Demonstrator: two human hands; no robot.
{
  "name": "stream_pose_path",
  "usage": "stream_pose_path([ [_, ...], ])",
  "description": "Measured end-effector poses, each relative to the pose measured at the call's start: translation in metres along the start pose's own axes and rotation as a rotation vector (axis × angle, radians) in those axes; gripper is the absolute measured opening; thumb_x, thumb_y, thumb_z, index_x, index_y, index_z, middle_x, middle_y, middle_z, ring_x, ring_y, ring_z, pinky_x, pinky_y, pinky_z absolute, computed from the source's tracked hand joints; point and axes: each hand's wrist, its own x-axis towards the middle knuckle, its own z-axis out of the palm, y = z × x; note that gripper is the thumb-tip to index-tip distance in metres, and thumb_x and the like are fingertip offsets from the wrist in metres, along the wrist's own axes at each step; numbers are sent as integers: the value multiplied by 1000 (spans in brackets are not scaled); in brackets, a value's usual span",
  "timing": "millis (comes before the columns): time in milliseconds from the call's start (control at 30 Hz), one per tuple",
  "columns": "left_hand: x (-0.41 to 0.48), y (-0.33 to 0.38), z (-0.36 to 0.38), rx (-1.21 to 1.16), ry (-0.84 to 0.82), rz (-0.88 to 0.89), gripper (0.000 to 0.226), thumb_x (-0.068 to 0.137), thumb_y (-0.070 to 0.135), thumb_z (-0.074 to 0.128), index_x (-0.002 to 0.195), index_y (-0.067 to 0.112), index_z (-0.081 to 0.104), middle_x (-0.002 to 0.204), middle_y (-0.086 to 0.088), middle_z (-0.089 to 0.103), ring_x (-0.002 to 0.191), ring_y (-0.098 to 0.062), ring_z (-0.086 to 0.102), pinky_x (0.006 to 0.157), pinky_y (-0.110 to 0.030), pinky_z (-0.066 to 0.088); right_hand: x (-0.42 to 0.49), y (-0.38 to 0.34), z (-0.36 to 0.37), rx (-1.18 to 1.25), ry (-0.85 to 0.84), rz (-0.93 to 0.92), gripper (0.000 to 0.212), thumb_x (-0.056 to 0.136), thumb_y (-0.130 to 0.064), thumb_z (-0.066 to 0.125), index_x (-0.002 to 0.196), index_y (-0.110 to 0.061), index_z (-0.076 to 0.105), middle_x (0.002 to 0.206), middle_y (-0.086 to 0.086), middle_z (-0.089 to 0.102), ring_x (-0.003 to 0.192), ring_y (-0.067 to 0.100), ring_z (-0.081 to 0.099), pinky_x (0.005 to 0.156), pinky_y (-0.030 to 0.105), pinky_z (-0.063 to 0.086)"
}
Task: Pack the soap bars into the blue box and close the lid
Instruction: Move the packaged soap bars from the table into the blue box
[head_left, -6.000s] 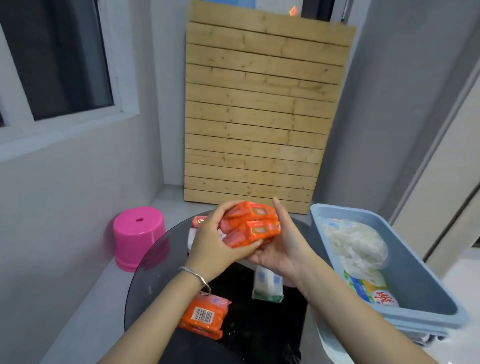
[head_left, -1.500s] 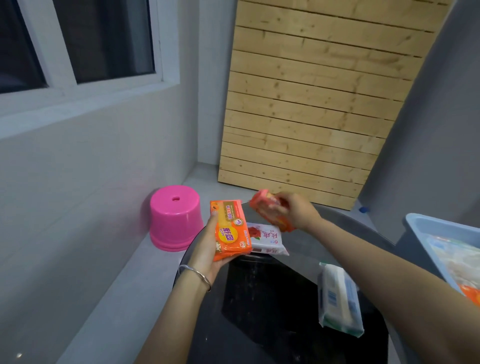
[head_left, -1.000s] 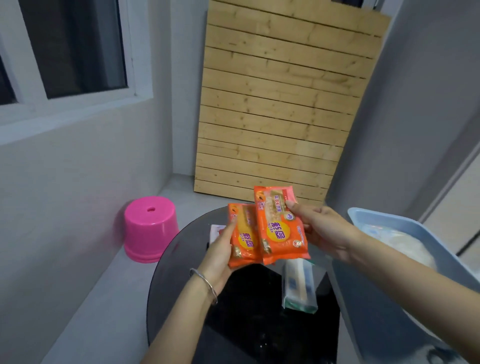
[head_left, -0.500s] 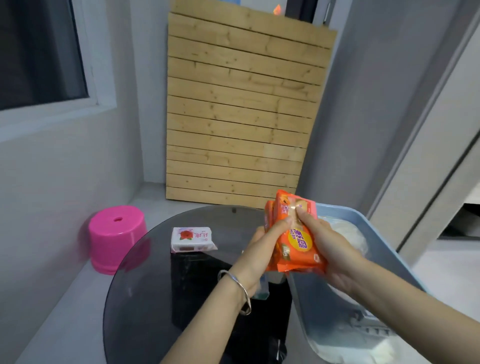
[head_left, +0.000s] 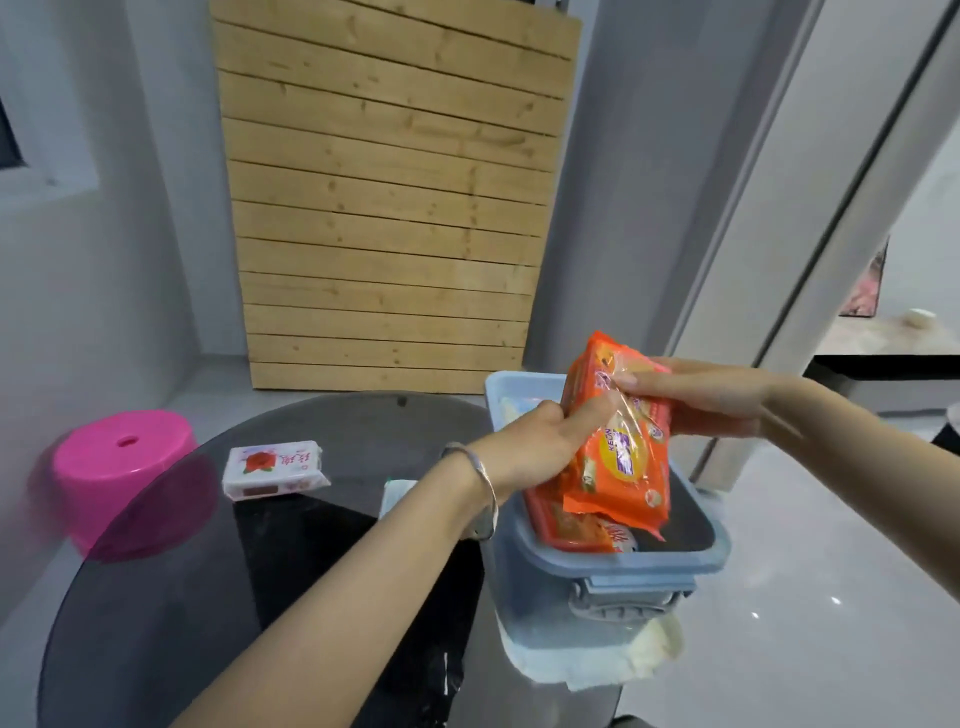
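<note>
Both hands hold orange soap packs (head_left: 621, 452) upright over the open blue box (head_left: 623, 569). My left hand (head_left: 540, 447) grips them from the left, my right hand (head_left: 706, 397) from the right and top. More orange packs (head_left: 587, 530) lie inside the box. A white soap bar with a red rose print (head_left: 272, 467) lies on the round dark glass table (head_left: 171, 571). Another white-wrapped bar (head_left: 397, 493) is mostly hidden behind my left forearm. No lid is visible.
A pink stool (head_left: 122, 478) stands on the floor left of the table. A wooden slat panel (head_left: 389, 208) leans on the back wall. The box rests on white cloth or paper (head_left: 587, 660) at the table's right edge.
Both hands have carried the orange packs to the right and down, from in front of me to just above the box's opening. My view has turned right with them.
</note>
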Motion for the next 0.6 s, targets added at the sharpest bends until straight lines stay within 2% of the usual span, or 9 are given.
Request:
stream_pose_path([
  [133,8,10,9,53,5,-14,69,84,69,32,116,18,63,110,-9,72,100,-22,68,97,-38,50,-3,11,-16,54,-13,8,91,30,-63,86,106,-18,63,96,3,76,85,17,73,72,27,60],
  [267,15,4,6,130,177,86,70,89,64,16,114,15,59,104,-7,69,95,-20,64,91,-37,48,-2,20,-32,-19,16,-13,95,30,-64,86,108,-15,62,99,4,76,88,18,73,74,26,59],
  [333,22,-13,-6,413,335,153,56,94,54,18,107,16,57,105,-6,66,100,-22,59,90,-36,42,2,24,-42,-90,64,-4,97,29,-65,86,110,-16,61,100,3,76,89,18,73,73,24,59],
  [400,29,-34,-18,727,317,162,45,98,42,21,94,19,60,102,-4,65,113,-25,54,98,-37,34,7,27,-46,-187,78,4,90,36,-65,84,109,-19,61,100,1,76,91,17,73,74,23,58],
  [467,33,-51,-22,871,203,62,41,99,38,24,111,26,61,125,0,59,138,-19,31,115,-44,14,12,31,-47,-283,61,28,69,53,-57,81,110,-23,62,101,-1,76,94,17,73,83,28,57],
  [500,33,-56,-22,889,169,30,40,98,40,27,121,30,57,136,4,52,143,-15,18,118,-48,3,14,32,-46,-324,45,49,55,63,-50,79,110,-25,62,101,-3,76,95,17,72,86,30,56],
  [533,35,-59,-22,898,156,23,40,97,42,29,126,32,53,142,7,46,145,-12,10,118,-49,-2,16,35,-45,-362,23,74,48,68,-42,77,111,-25,63,102,-4,76,96,17,72,88,30,55],
  [600,36,-61,-22,915,167,29,39,96,43,31,128,34,51,145,8,41,145,-11,6,118,-50,-2,21,42,-38,-418,-30,132,47,73,-34,78,116,-24,62,104,-4,75,96,15,72,89,31,55],
])
